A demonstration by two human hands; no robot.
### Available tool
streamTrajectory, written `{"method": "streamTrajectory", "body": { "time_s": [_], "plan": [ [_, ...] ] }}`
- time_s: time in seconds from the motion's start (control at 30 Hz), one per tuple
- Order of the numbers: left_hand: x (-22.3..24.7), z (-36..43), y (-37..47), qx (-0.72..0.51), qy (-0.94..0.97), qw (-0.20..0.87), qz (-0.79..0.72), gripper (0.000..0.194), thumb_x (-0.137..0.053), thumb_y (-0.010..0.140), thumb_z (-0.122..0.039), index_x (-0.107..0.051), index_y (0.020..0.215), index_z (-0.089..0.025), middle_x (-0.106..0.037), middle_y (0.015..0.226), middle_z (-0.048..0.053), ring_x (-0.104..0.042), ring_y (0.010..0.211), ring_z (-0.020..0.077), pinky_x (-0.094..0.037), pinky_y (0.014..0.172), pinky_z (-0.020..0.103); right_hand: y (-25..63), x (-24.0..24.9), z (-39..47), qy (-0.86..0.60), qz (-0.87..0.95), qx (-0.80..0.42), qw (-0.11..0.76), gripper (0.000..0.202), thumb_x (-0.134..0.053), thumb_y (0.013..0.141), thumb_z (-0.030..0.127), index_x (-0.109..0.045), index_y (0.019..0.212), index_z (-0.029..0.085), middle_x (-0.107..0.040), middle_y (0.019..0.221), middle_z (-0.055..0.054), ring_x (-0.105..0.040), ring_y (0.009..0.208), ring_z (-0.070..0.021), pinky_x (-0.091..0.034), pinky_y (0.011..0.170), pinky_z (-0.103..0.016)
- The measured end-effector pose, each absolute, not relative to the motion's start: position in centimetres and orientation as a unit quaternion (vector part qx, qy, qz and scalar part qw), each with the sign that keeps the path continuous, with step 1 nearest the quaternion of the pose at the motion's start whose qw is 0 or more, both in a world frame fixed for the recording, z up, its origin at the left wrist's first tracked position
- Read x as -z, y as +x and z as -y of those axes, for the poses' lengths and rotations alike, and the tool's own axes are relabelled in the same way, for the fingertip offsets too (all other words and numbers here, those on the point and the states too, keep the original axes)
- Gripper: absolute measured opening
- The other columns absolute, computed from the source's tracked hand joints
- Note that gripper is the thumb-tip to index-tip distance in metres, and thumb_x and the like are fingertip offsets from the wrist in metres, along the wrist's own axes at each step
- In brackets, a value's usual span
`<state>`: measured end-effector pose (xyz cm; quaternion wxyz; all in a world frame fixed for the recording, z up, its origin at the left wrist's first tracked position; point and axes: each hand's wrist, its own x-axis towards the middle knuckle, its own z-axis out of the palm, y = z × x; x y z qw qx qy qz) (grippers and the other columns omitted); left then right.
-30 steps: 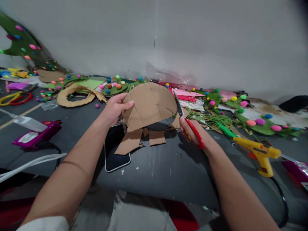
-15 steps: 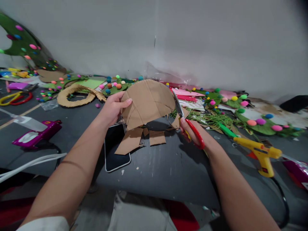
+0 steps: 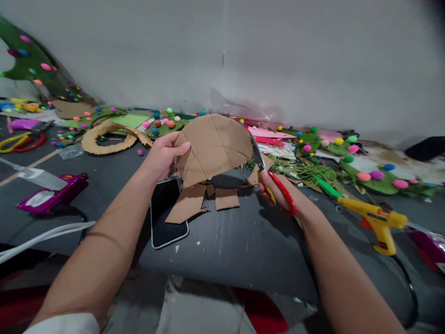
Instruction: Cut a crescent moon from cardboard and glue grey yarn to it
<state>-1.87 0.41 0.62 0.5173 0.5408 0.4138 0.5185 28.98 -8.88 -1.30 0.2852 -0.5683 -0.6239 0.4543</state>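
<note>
My left grip (image 3: 167,155) pinches the brown, dome-shaped cardboard sheet (image 3: 213,148) at mid-frame; my right grip (image 3: 273,186) holds red-and-yellow-handled metal scissors (image 3: 259,160).
The sheet has just risen slightly and shifted left, baring more dark grey counter (image 3: 236,250) beneath; I read that as a small readjustment against the blades. They stand at its right edge, whether touching I can't tell. The cardboard hides some left fingers, the handles part of my right.
</note>
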Motion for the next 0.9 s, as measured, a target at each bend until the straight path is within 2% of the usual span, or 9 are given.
{"method": "streamTrajectory", "body": {
  "time_s": [0.23,0.37,0.53,0.77,0.9],
  "plan": [
    [-0.4,-0.6,-1.9,-0.507,0.551,0.521,-0.409,0.029,-0.082,0.069,-0.025,-0.075,0.097,-0.018,-0.075,0.088,0.003,-0.066,0.074,0.0175,-0.055,0.070,0.029,28.9,1.3,8.8,-0.588,0.638,-0.417,0.270,0.069,-0.035,0.091,0.085,-0.044,0.064,0.023,-0.046,0.050,0.002,-0.047,0.044,-0.0132,-0.038,0.048,-0.029],
    [-0.2,-0.7,-2.0,-0.506,0.552,0.520,-0.411,0.029,-0.083,0.068,-0.026,-0.075,0.094,-0.019,-0.075,0.087,0.003,-0.067,0.077,0.0195,-0.055,0.071,0.031,28.8,1.6,8.7,-0.590,0.626,-0.420,0.290,0.066,-0.038,0.091,0.083,-0.042,0.063,0.023,-0.044,0.045,0.003,-0.045,0.039,-0.0118,-0.037,0.044,-0.027],
    [-0.2,-0.7,-2.0,-0.505,0.561,0.502,-0.422,0.031,-0.083,0.067,-0.030,-0.074,0.094,-0.018,-0.075,0.089,0.005,-0.069,0.083,0.0231,-0.056,0.073,0.033,28.5,1.5,8.9,-0.605,0.614,-0.414,0.293,0.068,-0.042,0.089,0.084,-0.037,0.059,0.024,-0.040,0.040,0.004,-0.042,0.034,-0.0110,-0.035,0.038,-0.026],
    [-0.1,-0.8,-2.3,-0.503,0.558,0.513,-0.415,0.030,-0.083,0.069,-0.030,-0.075,0.096,-0.019,-0.075,0.089,0.004,-0.068,0.077,0.0208,-0.057,0.073,0.033,28.1,2.0,8.7,-0.655,0.579,-0.383,0.299,0.070,-0.050,0.081,0.088,-0.037,0.056,0.024,-0.038,0.041,0.004,-0.046,0.031,-0.0132,-0.036,0.032,-0.026],
    [-0.1,-1.0,-2.4,-0.495,0.561,0.516,-0.417,0.031,-0.082,0.070,-0.031,-0.075,0.097,-0.019,-0.075,0.092,0.005,-0.069,0.080,0.0222,-0.056,0.074,0.033,28.7,2.3,8.3,-0.658,0.565,-0.382,0.319,0.070,-0.049,0.081,0.089,-0.037,0.059,0.024,-0.037,0.044,0.005,-0.041,0.033,-0.0111,-0.034,0.033,-0.026]
  ]
}}
